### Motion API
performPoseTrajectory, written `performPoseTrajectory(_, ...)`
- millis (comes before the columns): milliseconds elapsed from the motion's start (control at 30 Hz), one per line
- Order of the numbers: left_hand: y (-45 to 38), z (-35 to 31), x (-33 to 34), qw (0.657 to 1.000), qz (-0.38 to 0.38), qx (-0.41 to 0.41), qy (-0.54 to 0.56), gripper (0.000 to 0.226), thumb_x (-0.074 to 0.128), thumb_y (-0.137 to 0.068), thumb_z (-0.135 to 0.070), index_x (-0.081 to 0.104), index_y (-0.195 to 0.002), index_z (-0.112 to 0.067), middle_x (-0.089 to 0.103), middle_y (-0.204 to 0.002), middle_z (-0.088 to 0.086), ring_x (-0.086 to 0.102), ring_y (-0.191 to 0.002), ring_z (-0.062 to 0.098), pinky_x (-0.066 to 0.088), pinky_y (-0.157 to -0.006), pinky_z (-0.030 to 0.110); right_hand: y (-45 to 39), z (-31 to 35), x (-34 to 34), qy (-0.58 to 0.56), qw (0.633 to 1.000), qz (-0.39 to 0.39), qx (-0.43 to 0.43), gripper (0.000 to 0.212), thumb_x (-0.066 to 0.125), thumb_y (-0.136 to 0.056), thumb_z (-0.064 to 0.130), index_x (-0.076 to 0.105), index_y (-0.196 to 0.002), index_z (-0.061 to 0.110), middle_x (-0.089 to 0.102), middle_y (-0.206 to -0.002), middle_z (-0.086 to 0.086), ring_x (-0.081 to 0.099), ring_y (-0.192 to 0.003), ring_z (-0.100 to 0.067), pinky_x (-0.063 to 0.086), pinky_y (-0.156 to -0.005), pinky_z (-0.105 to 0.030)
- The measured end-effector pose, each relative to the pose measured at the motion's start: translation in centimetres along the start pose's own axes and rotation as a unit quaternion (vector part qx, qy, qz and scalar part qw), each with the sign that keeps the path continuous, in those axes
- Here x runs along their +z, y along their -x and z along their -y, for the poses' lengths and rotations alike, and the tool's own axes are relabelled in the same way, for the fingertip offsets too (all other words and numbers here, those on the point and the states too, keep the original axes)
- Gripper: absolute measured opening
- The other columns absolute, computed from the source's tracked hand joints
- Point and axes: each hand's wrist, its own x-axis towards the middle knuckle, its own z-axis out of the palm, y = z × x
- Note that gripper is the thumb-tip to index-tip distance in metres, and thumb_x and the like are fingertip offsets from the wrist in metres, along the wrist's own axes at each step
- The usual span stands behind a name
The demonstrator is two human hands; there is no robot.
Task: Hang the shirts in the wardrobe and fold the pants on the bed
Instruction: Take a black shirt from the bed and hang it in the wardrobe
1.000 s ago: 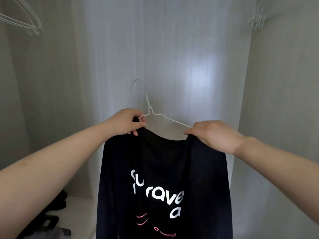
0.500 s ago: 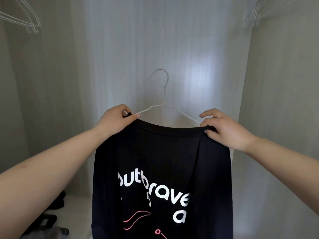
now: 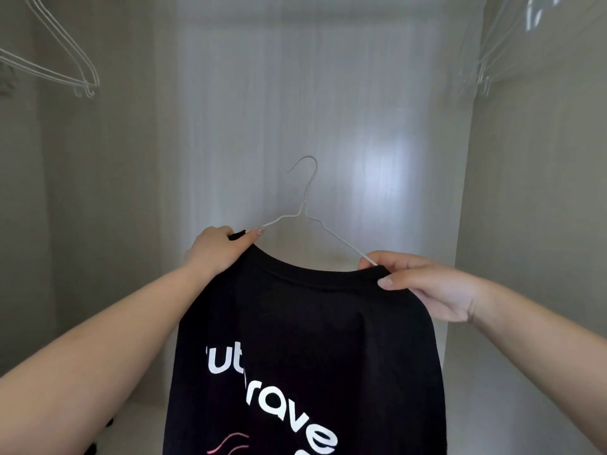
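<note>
Black printed t-shirt point(image 3: 305, 339) now sits squarer on the white wire hanger point(image 3: 307, 205) inside the wardrobe, left hand point(image 3: 216, 247) and right hand point(image 3: 423, 284) fingers pinching its shoulders, so hooking up comes next.

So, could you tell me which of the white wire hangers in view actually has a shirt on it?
The middle hanger, carrying the black shirt and held by both hands. The hangers at upper left and upper right are bare.

Open wardrobe point(image 3: 295, 110) space ahead; empty hangers point(image 3: 62, 65) upper left, more hangers point(image 3: 483, 70) upper right.
</note>
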Motion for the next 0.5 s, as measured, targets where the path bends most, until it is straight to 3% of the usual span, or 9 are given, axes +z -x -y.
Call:
performPoseTrajectory(133, 0.1, -0.7, -0.6, 0.995, 0.043, -0.023, 0.089, 0.067, 0.044, -0.077, -0.080, 0.062, -0.097, -0.019, 0.062, -0.099, -0.002, 0.059, -0.097, 0.020, 0.046, -0.081, 0.031, -0.9, 0.6, 1.8, -0.045, 0.998, 0.004, -0.052, 0.028, 0.082, -0.060, 0.016, 0.071, -0.086, 0.018, 0.066, -0.115, -0.008, 0.066, -0.093, -0.022, 0.055, -0.078, -0.033)
performPoseTrajectory(200, 0.5, -1.2, -1.2, 0.984, 0.077, -0.023, 0.159, 0.056, 0.049, -0.083, -0.070, 0.064, -0.101, -0.019, 0.064, -0.101, -0.003, 0.061, -0.101, 0.019, 0.046, -0.082, 0.030, -1.6, 0.9, 3.3, -0.043, 0.997, -0.013, -0.060, 0.025, 0.083, -0.057, 0.018, 0.072, -0.079, 0.021, 0.067, -0.119, -0.003, 0.065, -0.097, -0.021, 0.054, -0.082, -0.033)
performPoseTrajectory(267, 1.5, -2.1, -1.9, 0.974, 0.097, -0.023, 0.203, 0.047, 0.054, -0.086, -0.062, 0.063, -0.110, -0.023, 0.064, -0.109, -0.005, 0.058, -0.110, 0.018, 0.046, -0.083, 0.030, -2.2, 1.4, 4.9, -0.034, 0.997, -0.041, -0.063, 0.016, 0.072, -0.066, 0.013, 0.072, -0.081, 0.020, 0.071, -0.104, -0.001, 0.067, -0.086, -0.017, 0.056, -0.074, -0.028)
performPoseTrajectory(367, 3.2, -3.9, -3.1, 0.955, 0.119, -0.030, 0.269, 0.031, 0.055, -0.086, -0.060, 0.058, -0.105, -0.036, 0.052, -0.131, -0.011, 0.044, -0.128, 0.014, 0.043, -0.103, 0.045, -3.8, 1.6, 7.0, -0.017, 0.994, -0.078, -0.071, 0.013, 0.064, -0.085, 0.009, 0.064, -0.097, 0.013, 0.068, -0.087, -0.001, 0.064, -0.075, -0.015, 0.054, -0.069, -0.025)
performPoseTrajectory(433, 4.7, -5.5, -4.0, 0.938, 0.141, -0.031, 0.316, 0.021, 0.054, -0.090, -0.055, 0.055, -0.099, -0.036, 0.048, -0.131, -0.008, 0.041, -0.129, 0.014, 0.041, -0.106, 0.049, -5.1, 1.9, 8.2, 0.006, 0.991, -0.098, -0.088, 0.007, 0.058, -0.091, 0.011, 0.063, -0.094, 0.014, 0.065, -0.082, 0.001, 0.060, -0.074, -0.014, 0.049, -0.071, -0.026)
performPoseTrajectory(500, 6.0, -6.8, -4.8, 0.931, 0.147, -0.030, 0.334, 0.028, 0.054, -0.090, -0.053, 0.056, -0.109, -0.032, 0.048, -0.128, -0.006, 0.045, -0.126, 0.012, 0.043, -0.103, 0.048, -6.6, 2.3, 9.3, 0.033, 0.987, -0.104, -0.115, 0.008, 0.057, -0.092, 0.013, 0.061, -0.087, 0.017, 0.062, -0.080, 0.001, 0.058, -0.075, -0.013, 0.045, -0.073, -0.027)
